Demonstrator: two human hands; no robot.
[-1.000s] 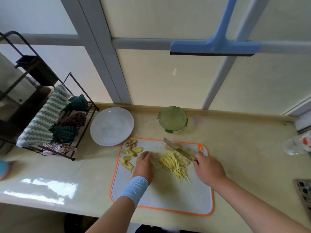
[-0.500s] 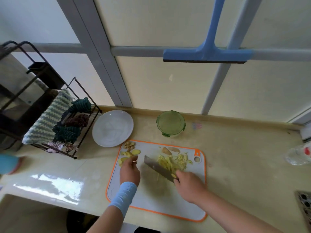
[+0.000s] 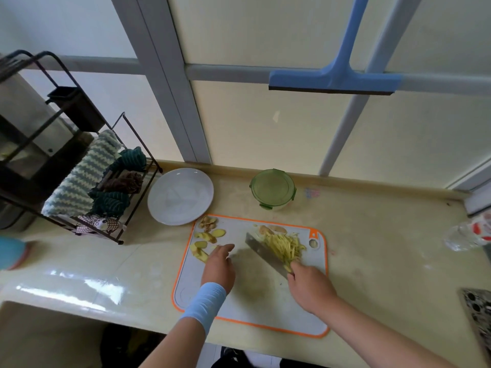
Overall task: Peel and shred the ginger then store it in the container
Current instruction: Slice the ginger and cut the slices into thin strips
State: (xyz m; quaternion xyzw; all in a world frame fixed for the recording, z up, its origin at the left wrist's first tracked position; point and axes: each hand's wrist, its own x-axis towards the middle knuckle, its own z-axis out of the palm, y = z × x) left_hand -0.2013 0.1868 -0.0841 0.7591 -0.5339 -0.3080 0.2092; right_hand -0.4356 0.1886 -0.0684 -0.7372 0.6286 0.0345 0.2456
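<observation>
Right hand [image 3: 310, 285] grips the knife [image 3: 265, 254], blade along the left of the shredded ginger [image 3: 284, 247], a pile running far-left to near-right on the cutting board [image 3: 265, 309]. I see the left hand [image 3: 219, 266] loose, empty, further off; the lidded container [image 3: 273, 188] sits beyond.

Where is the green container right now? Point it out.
In the head view, the container stands on the counter just beyond the cutting board, right of the white plate.

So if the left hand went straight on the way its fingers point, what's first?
Probably the ginger slices just beyond the left hand; the line may slip right of them over bare cutting board.
</observation>
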